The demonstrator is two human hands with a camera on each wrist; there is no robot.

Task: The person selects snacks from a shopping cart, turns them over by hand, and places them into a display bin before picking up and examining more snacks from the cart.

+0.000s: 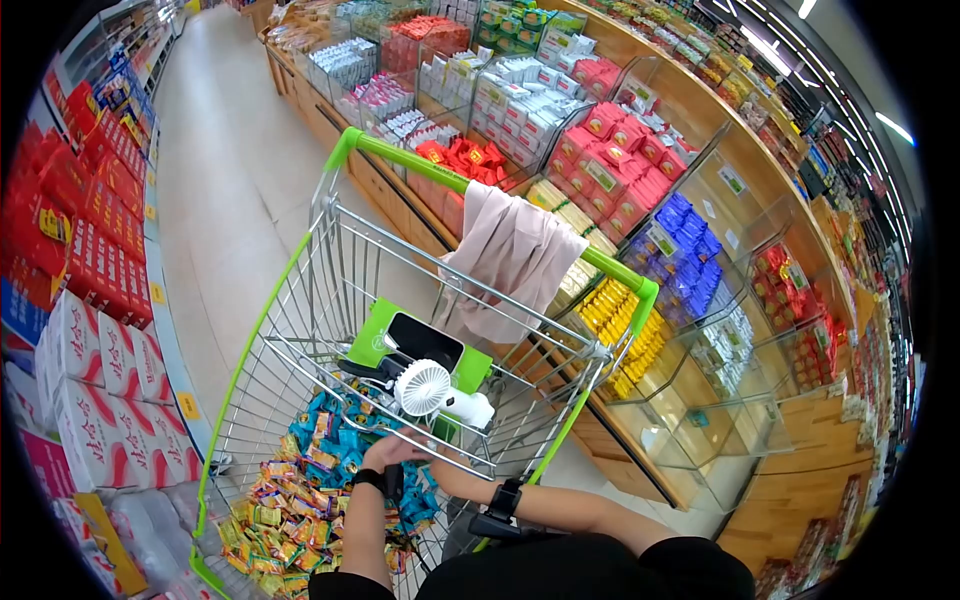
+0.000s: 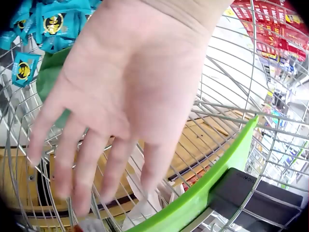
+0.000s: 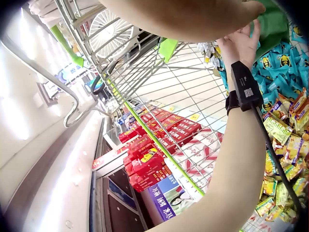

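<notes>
Inside a wire shopping cart, my left hand (image 1: 395,452) reaches over wrapped sweets. Up close in the left wrist view, the left hand (image 2: 125,92) has its palm showing, fingers extended and apart, holding nothing. A green item (image 2: 50,72) lies beside it, near blue-wrapped sweets (image 2: 54,24). My right hand (image 1: 437,455) is just right of the left, partly behind the cart's wires. In the right wrist view the right hand (image 3: 207,17) fills the top edge, close to the green item (image 3: 273,24); most of its fingers are hidden, so its grip is unclear.
On the cart's upper section sit a phone (image 1: 425,342) and white fan (image 1: 423,388). Pink cloth (image 1: 515,255) hangs over the green handle (image 1: 410,157). Orange-and-yellow sweets (image 1: 285,520) fill the lower basket. Candy bins (image 1: 540,100) line the right; red boxes (image 1: 105,220) stand left.
</notes>
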